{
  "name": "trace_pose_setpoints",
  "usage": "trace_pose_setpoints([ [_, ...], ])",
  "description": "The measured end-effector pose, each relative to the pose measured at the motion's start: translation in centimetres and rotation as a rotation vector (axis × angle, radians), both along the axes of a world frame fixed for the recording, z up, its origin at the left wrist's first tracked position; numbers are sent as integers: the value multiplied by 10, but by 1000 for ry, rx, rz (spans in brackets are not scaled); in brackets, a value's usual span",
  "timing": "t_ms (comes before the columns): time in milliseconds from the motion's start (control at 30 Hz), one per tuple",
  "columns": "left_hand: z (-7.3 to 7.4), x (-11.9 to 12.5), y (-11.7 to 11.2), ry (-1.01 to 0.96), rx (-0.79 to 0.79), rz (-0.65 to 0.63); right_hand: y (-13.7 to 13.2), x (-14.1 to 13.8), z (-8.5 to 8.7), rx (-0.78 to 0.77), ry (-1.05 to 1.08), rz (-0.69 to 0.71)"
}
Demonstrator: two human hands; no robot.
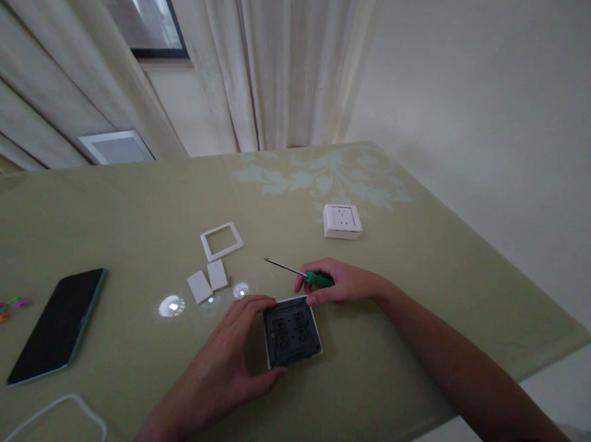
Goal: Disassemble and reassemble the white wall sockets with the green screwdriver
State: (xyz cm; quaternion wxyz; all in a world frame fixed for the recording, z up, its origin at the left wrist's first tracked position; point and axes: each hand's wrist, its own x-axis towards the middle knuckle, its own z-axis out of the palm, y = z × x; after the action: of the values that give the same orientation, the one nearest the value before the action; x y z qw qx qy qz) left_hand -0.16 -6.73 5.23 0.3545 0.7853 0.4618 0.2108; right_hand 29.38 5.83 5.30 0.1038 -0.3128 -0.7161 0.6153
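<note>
A square switch module [291, 330] with a dark inner face and a white rim lies on the green table [125, 211] near the front. My left hand [229, 365] grips its left side, thumb below and fingers over the top edge. My right hand [339, 285] is closed on a green-handled screwdriver [299, 273] just behind the module's upper right corner, with the thin shaft pointing up-left. A white square frame [221, 241] and two small white rocker covers [208, 282] lie behind the hands.
A white wall socket [342, 220] stands at the back right. A dark phone [59, 323] lies at the left, colourful small items [0, 311] at the far left edge, and a clear phone case [48, 429] at the front left. The table edge runs along the right.
</note>
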Motion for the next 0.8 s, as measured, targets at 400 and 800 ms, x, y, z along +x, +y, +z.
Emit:
trace_pose_setpoints([
  [400, -3, -6, 6, -72, -32, -13, 0, -1, 0, -4, 15, 5],
  [800, -7, -5, 3, -109, -85, -8, 0, -2, -1, 1, 19, 13],
])
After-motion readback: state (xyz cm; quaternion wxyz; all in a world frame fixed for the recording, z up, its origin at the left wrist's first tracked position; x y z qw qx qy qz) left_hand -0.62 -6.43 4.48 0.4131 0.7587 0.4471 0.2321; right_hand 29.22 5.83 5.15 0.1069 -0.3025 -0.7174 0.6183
